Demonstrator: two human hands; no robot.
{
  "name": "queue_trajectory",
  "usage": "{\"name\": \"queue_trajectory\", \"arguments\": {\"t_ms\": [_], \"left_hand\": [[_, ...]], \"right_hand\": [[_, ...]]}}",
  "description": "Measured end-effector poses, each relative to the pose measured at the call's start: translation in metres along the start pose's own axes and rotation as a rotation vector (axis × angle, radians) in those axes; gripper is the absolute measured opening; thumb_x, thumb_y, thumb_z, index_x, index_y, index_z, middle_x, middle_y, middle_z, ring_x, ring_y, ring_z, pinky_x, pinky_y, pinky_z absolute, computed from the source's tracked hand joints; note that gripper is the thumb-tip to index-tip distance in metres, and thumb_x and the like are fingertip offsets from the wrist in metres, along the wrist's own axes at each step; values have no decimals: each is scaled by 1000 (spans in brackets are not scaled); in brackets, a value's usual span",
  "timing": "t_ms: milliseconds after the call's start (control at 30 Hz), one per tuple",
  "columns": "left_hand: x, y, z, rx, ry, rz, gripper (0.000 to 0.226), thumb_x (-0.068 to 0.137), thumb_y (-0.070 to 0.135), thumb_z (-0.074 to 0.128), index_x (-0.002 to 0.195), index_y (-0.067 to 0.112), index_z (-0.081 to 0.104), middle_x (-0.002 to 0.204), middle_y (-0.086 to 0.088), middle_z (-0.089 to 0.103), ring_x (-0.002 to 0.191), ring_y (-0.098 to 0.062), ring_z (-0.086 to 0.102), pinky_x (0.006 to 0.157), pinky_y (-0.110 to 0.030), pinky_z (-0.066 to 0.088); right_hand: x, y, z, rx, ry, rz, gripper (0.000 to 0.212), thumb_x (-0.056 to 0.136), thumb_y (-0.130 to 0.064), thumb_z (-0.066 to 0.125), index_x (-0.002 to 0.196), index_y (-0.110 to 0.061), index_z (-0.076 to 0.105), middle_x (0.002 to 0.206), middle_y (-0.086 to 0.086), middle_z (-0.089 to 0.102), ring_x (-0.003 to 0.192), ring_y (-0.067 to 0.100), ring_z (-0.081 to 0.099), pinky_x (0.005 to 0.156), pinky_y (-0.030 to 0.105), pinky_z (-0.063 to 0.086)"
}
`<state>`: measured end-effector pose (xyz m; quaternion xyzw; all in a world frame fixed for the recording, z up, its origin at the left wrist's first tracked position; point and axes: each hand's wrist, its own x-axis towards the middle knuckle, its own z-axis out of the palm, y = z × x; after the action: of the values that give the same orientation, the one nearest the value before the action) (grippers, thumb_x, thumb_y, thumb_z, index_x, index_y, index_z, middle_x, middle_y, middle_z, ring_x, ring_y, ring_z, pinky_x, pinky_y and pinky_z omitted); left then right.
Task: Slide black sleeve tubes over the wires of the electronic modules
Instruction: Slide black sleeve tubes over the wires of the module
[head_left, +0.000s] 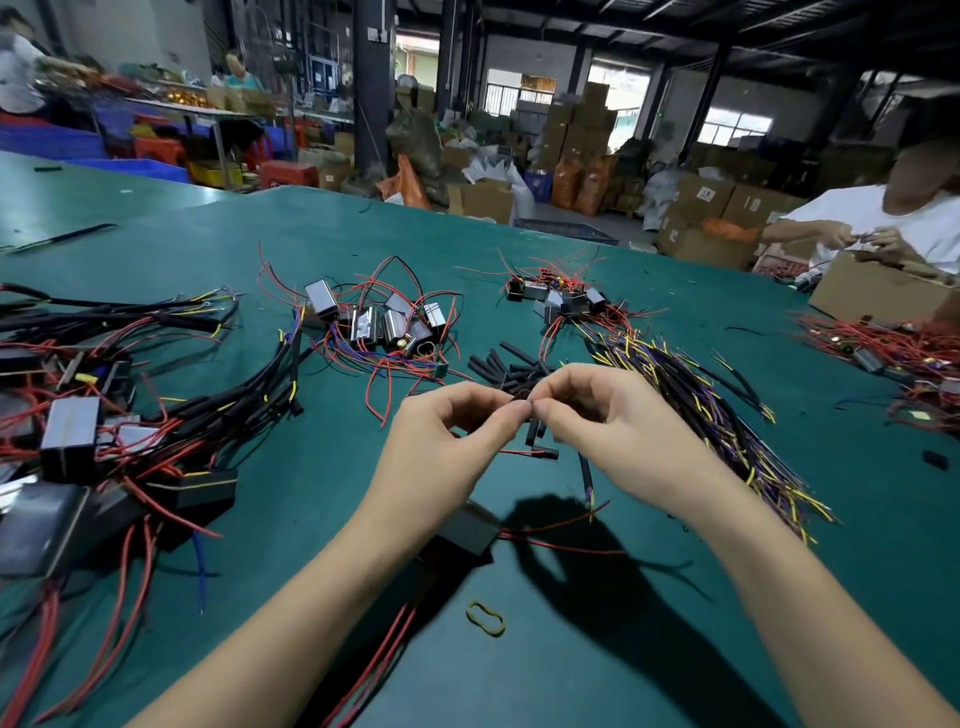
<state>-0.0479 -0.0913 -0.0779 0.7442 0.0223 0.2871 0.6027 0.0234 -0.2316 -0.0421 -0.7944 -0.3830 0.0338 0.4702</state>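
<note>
1. Both grips meet above the middle of the bench: the left hand (457, 431) pinches thumb against forefinger on something small and dark, too hidden to name, and the right hand (597, 421) pinches the top of a black sleeve tube (534, 430), which hangs down from its fingertips.
2. Fingers of each hand are curled, knuckles up, wrists raised off the green bench (571, 649), and the forearms come in from the lower corners.
3. Below the hands lies a dark module (470, 530) with red wires (561, 540) running right, partly under the left wrist.
4. Just beyond the fingertips sits a heap of loose sleeve tubes (511, 366).
5. Right of the heap fans a bundle of sleeved wires (727, 431); further modules (384, 322) with tangled leads lie behind it.
6. A rubber band (485, 618) lies near the forearms.
</note>
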Motion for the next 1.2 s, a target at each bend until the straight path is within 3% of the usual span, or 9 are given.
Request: {"name": "queue_trajectory", "arguments": {"t_ms": [100, 300, 367, 567, 833, 933, 1033, 1133, 1200], "left_hand": [[3, -1, -2, -140, -34, -114, 9, 83, 19, 71, 74, 19, 72, 61, 13, 66, 59, 3, 54, 59, -7, 41], [5, -2, -5, -219, -79, -185, 10, 84, 20, 69, 78, 14, 73, 60, 12, 64, 57, 4, 52, 57, -5, 38], [5, -3, -6, -231, -76, -197, 10, 84, 19, 69, 81, 11, 74, 66, 6, 66, 60, 1, 53, 60, -7, 40], [3, -1, -8, -218, -106, -220, 9, 85, 15, 67, 77, 12, 70, 50, 14, 54, 48, 3, 43, 51, -6, 34], [3, -3, -12, -156, -153, -284, 20, 84, 21, 69, 66, 17, 63, 47, 13, 47, 46, -2, 36, 45, -9, 29], [2, -3, -10, -67, -127, -161, 11, 87, 20, 67, 77, 13, 66, 58, 8, 54, 53, -7, 43, 53, -14, 36], [1, -4, -4, -6, -56, -37, 11, 93, 19, 58, 103, 18, 59, 75, 1, 63, 71, -21, 56, 74, -36, 48], [0, -5, -2, -20, -10, -2, 9, 97, 18, 50, 102, 24, 54, 70, 8, 64, 63, -15, 52, 68, -39, 45], [-1, -6, -2, 21, 7, 47, 12, 95, 10, 51, 97, 18, 58, 72, 8, 64, 61, -7, 53, 65, -31, 44]], "right_hand": [[0, -2, 4, 35, 25, -9, 17, 90, -9, 58, 78, -20, 64, 72, 5, 62, 65, 16, 50, 67, 44, 47], [1, -1, 9, 175, 24, -8, 17, 92, -3, 55, 82, -15, 62, 63, -9, 58, 58, 6, 51, 61, 16, 44], [1, 1, 11, 216, 42, -14, 16, 92, -2, 55, 83, -13, 61, 61, -10, 58, 58, 5, 52, 62, 15, 44], [-2, 8, 20, 374, 99, 3, 17, 94, -1, 52, 85, -12, 61, 58, -5, 54, 53, 5, 48, 54, 10, 38], [-2, 12, 21, 366, 67, -19, 17, 94, -3, 53, 84, -14, 61, 59, -17, 56, 53, 0, 43, 57, 11, 39], [-2, 10, 19, 273, 42, -25, 18, 94, -2, 53, 84, -14, 62, 55, -15, 52, 53, 2, 38, 54, 12, 34], [-2, 9, 14, 181, 33, -15, 17, 93, -3, 55, 83, -13, 63, 59, -11, 48, 55, 4, 37, 52, 15, 31], [-3, 8, 12, 110, 26, -13, 15, 93, -3, 55, 83, -11, 63, 64, -3, 51, 55, 3, 37, 52, 15, 31], [-3, 7, 10, 87, 12, -20, 15, 93, -3, 55, 83, -11, 63, 64, -2, 53, 55, 4, 38, 53, 18, 30]]}}
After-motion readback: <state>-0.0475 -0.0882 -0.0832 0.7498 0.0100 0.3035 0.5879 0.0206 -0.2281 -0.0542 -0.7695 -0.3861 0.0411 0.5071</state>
